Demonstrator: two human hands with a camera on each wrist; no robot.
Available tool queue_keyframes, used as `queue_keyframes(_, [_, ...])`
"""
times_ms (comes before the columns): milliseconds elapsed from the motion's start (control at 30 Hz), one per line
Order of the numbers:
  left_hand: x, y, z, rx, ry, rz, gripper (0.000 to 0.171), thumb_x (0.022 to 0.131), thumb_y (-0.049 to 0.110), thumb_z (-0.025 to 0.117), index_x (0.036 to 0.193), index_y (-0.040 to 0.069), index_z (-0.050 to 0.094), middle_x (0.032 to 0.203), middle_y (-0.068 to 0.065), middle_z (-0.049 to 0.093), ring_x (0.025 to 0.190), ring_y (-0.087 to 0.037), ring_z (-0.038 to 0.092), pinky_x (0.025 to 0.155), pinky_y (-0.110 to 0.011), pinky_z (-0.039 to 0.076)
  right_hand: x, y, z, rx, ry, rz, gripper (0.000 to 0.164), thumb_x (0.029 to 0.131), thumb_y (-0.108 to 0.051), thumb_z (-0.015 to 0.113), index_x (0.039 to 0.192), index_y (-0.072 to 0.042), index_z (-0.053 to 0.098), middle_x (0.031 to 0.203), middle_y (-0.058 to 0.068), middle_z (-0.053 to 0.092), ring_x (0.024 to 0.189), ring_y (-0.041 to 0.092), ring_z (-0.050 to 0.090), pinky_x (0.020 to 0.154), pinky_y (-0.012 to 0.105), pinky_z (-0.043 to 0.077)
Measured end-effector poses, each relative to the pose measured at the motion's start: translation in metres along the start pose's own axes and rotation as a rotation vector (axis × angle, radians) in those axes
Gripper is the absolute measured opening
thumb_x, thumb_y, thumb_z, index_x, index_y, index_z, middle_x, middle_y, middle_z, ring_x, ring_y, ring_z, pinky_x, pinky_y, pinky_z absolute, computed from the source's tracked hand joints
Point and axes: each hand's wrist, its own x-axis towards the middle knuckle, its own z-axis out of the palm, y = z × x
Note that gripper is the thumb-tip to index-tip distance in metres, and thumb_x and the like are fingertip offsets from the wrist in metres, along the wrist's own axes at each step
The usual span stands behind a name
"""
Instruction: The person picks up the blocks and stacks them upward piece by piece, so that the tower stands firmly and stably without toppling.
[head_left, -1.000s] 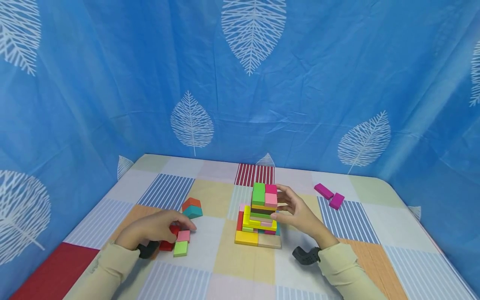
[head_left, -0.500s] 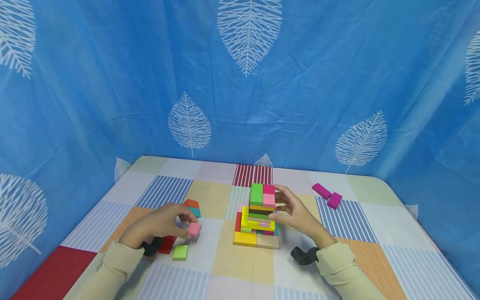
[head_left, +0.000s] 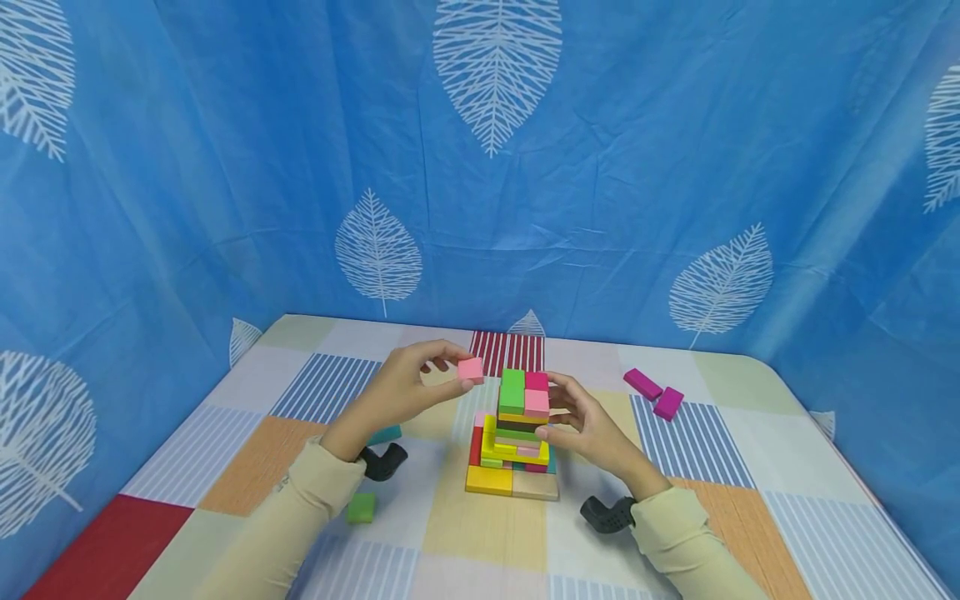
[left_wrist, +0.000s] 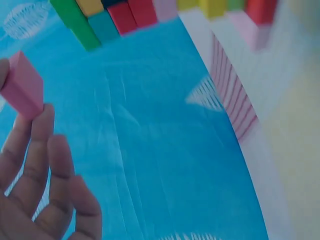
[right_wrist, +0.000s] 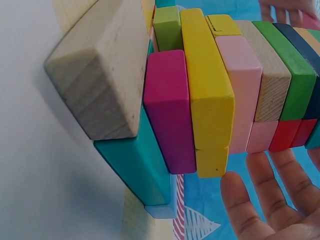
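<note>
My left hand (head_left: pixel 408 387) pinches a small pink block (head_left: pixel 470 370) between thumb and fingertips, just left of the top of a block tower. In the left wrist view the same pink block (left_wrist: pixel 24 87) tilts between the fingers, the other fingers spread below it. The tower (head_left: pixel 491 477) rises in layers of colored and plain wooden blocks, a green block (head_left: pixel 512 390) on top. My right hand (head_left: pixel 596 429) curves loosely by the tower's right side, thumb at the front corner. In the right wrist view its fingertips (right_wrist: pixel 235 192) lie right at the blocks' edge.
On the patchwork cloth (head_left: pixel 487 542), a light green block (head_left: pixel 361 507) and a partly hidden teal block (head_left: pixel 386 435) lie left, by my sleeve. Two magenta blocks (head_left: pixel 642 383) lie at the back right. A blue curtain (head_left: pixel 600 167) hangs behind the table.
My left hand has picked up the pink block from the left group and carried it up and right to the tower. The left arm now hides the red blocks. My right hand stays beside the tower.
</note>
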Motion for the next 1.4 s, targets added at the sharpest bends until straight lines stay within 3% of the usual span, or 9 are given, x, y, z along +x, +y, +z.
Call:
queue_keyframes(200, [0.023,0.011,0.023,-0.082,-0.024,-0.077,0.040,0.098,0.025,0.081,0.134,0.007,0.073,0.122,-0.007,0.072,0.109,-0.029,0.062,0.086,-0.035,0.057,0.000,0.000,0.000,0.001,0.002,0.004,0.075,0.098,-0.014,0.078,0.159,0.006,0.037,0.143,0.030,0.056,0.127,0.045,0.059,0.104,0.022,0.052])
queue_keyframes(400, [0.037,0.009,0.037,-0.107,-0.059,-0.077,0.037,0.099,0.022,0.082,0.131,0.006,0.073,0.117,-0.006,0.072,0.108,-0.027,0.062,0.087,-0.033,0.057,0.000,-0.001,0.000,0.005,-0.004,0.001,0.075,0.099,-0.014,0.077,0.160,0.006,0.037,0.143,0.030,0.056,0.127,0.045,0.059,0.104,0.023,0.052])
queue_keyframes(567, [0.040,0.006,0.043,-0.125,-0.085,-0.092,0.037,0.098,0.020,0.081,0.132,0.006,0.073,0.116,-0.007,0.072,0.110,-0.026,0.062,0.089,-0.035,0.058,0.001,0.000,0.000,0.003,-0.007,0.002,0.074,0.100,-0.014,0.077,0.160,0.005,0.037,0.143,0.030,0.056,0.127,0.045,0.059,0.105,0.022,0.052])
queue_keyframes(833, [0.041,0.005,0.048,-0.113,-0.102,-0.129,0.041,0.098,0.022,0.082,0.134,0.007,0.072,0.121,-0.007,0.072,0.118,-0.035,0.062,0.092,-0.038,0.059,0.000,0.001,0.000,0.003,-0.006,-0.001,0.075,0.100,-0.015,0.077,0.160,0.005,0.037,0.144,0.030,0.056,0.128,0.045,0.059,0.105,0.022,0.052])
queue_keyframes(1100, [0.035,0.004,0.033,-0.097,-0.096,-0.065,0.052,0.100,0.022,0.079,0.147,0.006,0.063,0.139,-0.013,0.069,0.121,-0.033,0.062,0.101,-0.046,0.055,-0.001,0.000,-0.001,-0.004,-0.003,0.003,0.075,0.100,-0.015,0.077,0.160,0.005,0.037,0.143,0.030,0.056,0.126,0.044,0.059,0.104,0.023,0.052])
queue_keyframes(1267, [0.017,-0.005,0.013,-0.081,-0.094,-0.042,0.044,0.104,0.019,0.074,0.144,0.005,0.065,0.139,-0.014,0.069,0.121,-0.034,0.061,0.100,-0.048,0.051,-0.001,0.001,-0.001,-0.009,0.004,0.011,0.076,0.099,-0.015,0.077,0.160,0.005,0.037,0.143,0.029,0.056,0.126,0.043,0.059,0.105,0.024,0.053])
queue_keyframes(1400, [-0.003,-0.016,-0.001,-0.059,-0.150,-0.024,0.037,0.104,0.018,0.073,0.138,0.004,0.069,0.133,-0.014,0.071,0.116,-0.031,0.065,0.097,-0.047,0.052,-0.001,0.002,-0.001,0.001,0.000,0.007,0.076,0.099,-0.016,0.078,0.160,0.005,0.037,0.143,0.028,0.056,0.127,0.043,0.058,0.105,0.024,0.052])
